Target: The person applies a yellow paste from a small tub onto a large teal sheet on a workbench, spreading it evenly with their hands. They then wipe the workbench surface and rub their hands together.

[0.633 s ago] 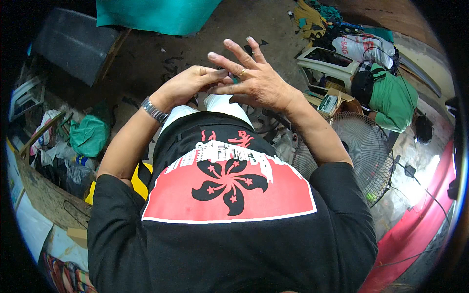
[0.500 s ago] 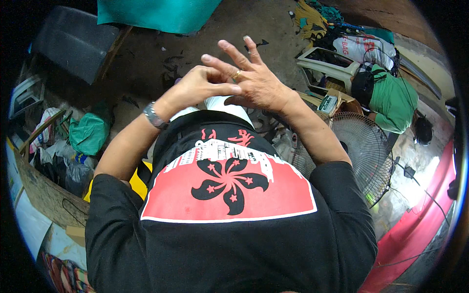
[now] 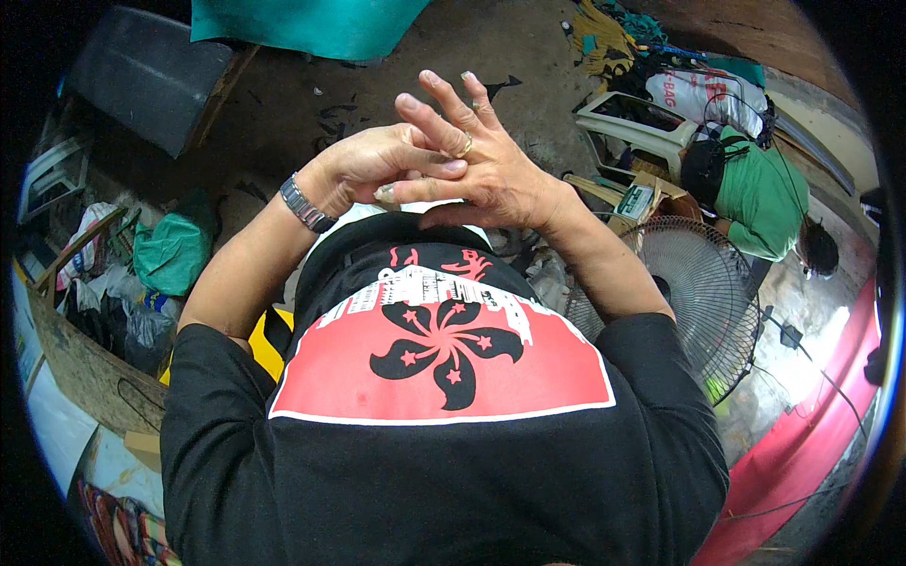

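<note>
My left hand, with a metal-band watch at its wrist, is closed against my right hand's fingers. Its thumb lies across the base of them, just below a gold ring. My right hand is open, its back toward me, several fingers spread upward and one pointing left beneath the left hand. No tool or other object shows between the hands. Both are raised in front of my black shirt, above my lap. The left fingertips are mostly hidden.
A caged fan stands close by my right forearm. Beyond it, a person in a green shirt bends near a pale plastic frame and a cardboard box. Bags, including a green sack, lie at left. A dark panel leans behind.
My left hand has turned and shifted its grip on the right fingers. One right finger now points left below it. The person in green has moved slightly.
</note>
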Action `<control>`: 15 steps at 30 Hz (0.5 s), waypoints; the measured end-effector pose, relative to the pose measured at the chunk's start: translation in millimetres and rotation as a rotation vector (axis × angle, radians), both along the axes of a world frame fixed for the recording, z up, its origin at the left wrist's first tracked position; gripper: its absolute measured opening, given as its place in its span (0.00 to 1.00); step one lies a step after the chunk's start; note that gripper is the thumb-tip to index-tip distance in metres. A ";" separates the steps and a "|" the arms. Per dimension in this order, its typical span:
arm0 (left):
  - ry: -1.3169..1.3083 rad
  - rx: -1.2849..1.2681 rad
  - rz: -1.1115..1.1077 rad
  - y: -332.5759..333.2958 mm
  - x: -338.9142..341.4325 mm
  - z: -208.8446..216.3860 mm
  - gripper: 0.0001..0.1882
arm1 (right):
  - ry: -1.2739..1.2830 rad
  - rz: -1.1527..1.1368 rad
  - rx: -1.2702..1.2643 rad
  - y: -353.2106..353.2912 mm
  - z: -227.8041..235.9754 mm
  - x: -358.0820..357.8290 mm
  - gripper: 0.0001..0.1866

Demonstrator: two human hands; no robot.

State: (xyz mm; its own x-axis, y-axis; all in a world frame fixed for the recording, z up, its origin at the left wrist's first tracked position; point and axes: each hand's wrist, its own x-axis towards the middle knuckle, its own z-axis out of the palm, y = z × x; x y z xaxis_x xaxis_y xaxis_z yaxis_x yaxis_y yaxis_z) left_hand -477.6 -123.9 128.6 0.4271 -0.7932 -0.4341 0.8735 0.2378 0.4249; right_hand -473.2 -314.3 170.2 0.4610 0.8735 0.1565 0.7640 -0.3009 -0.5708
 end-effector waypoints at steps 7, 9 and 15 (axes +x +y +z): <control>0.005 -0.135 0.050 -8.5 -5.4 -4.7 0.13 | 0.102 -0.055 0.144 -0.8 0.0 -4.7 0.35; 0.048 -0.188 0.052 -7.8 -6.0 -5.0 0.14 | 0.108 -0.065 0.148 -3.5 0.0 -5.6 0.35; -0.572 0.114 0.067 4.9 -14.3 -12.1 0.15 | 0.020 -0.028 0.016 -0.5 -0.2 -10.1 0.37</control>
